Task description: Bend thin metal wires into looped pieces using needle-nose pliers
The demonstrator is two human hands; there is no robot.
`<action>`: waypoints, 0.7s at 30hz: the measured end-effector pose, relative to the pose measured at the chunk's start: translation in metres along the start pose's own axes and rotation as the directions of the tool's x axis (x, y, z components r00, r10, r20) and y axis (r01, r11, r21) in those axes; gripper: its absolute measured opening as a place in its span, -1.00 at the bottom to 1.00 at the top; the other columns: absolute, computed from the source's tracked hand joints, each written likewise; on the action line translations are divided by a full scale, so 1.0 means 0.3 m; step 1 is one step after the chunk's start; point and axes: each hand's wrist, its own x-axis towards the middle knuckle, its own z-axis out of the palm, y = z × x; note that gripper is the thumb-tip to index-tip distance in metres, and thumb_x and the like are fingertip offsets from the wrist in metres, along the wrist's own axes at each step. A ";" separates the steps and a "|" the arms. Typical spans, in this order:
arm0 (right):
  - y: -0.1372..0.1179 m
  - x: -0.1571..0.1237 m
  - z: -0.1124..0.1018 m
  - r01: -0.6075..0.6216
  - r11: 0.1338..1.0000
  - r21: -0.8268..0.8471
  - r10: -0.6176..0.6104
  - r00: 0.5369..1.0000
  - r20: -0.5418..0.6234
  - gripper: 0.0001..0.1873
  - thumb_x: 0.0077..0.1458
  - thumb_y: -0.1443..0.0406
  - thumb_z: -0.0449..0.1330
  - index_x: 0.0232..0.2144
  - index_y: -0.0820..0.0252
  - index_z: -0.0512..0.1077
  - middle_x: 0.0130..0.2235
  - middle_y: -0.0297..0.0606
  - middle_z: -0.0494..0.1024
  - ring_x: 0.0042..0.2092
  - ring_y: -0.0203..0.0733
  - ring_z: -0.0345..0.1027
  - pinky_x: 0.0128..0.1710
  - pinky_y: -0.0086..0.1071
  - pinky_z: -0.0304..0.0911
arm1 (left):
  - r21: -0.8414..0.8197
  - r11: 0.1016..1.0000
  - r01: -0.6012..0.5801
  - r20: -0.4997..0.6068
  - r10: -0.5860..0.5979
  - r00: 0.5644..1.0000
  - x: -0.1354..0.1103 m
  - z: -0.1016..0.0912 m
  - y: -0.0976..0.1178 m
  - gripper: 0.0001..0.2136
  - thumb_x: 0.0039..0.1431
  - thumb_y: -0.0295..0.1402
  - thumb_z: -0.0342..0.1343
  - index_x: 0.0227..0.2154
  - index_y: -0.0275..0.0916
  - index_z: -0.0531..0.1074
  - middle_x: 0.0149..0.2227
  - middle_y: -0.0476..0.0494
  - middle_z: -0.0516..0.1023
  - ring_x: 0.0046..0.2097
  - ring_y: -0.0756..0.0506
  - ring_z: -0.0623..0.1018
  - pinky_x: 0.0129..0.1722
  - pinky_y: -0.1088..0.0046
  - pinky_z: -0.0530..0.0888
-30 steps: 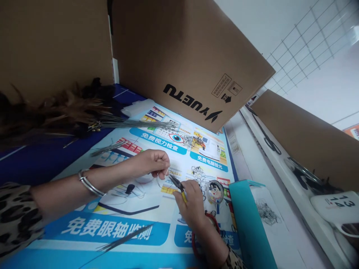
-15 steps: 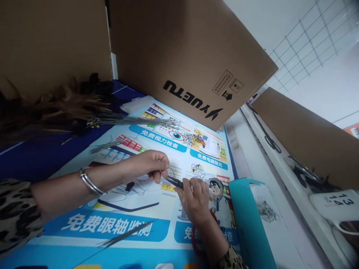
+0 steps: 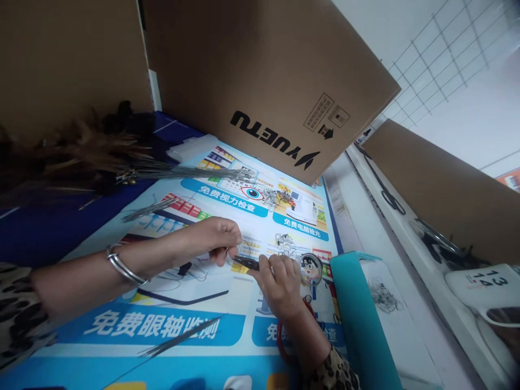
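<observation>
My left hand [image 3: 225, 240] is closed in a pinch on a thin wire [image 3: 240, 250], of which only a fine curved length shows. Wrapped round a pair of dark-jawed pliers [image 3: 246, 263] is my right hand [image 3: 281, 283]. The plier tips lie right by the left fingertips, close to the wire; whether they grip it I cannot tell. Below the hands, a bundle of straight grey wires [image 3: 182, 337] rests on the printed sheet [image 3: 227, 368]. Loops of thin wire [image 3: 286, 242] lie just beyond the right hand.
A large cardboard box [image 3: 260, 70] stands behind the sheet. Brown feathers [image 3: 73, 149] and a long wire bundle [image 3: 187, 171] lie at the back left. Red-handled scissors [image 3: 283, 346] are partly under my right forearm. A teal box [image 3: 361, 319] and a white cup [image 3: 485, 290] stand to the right.
The pliers have turned flatter, and their tips sit slightly lower beside the left fingertips. Both hands keep their grips. The whole view has shifted slightly.
</observation>
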 end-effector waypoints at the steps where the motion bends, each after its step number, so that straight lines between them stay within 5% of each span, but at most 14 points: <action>1: 0.000 -0.001 0.001 0.003 1.000 -0.002 -0.003 1.000 -0.004 -0.61 0.24 0.09 0.19 -0.01 0.24 0.39 -0.20 -0.09 0.44 -0.17 -0.07 0.31 -0.22 -0.20 0.21 | 0.010 1.000 -0.001 0.002 0.001 1.000 -0.002 0.001 0.004 -0.80 0.06 -0.19 0.19 -0.46 -0.23 0.44 -0.53 -0.04 0.59 -0.64 0.03 0.43 -0.62 0.54 0.20; 21: -0.005 0.005 -0.001 0.001 0.999 -0.053 -0.003 1.000 -0.031 -0.68 0.27 0.13 0.17 -0.04 0.22 0.39 -0.21 -0.10 0.46 -0.17 -0.07 0.31 -0.23 -0.20 0.19 | 0.005 0.999 0.046 -0.053 -0.046 0.998 -0.013 0.014 0.010 -0.83 0.01 -0.25 0.19 -0.47 -0.25 0.40 -0.54 -0.02 0.58 -0.69 0.08 0.37 -0.65 0.56 0.14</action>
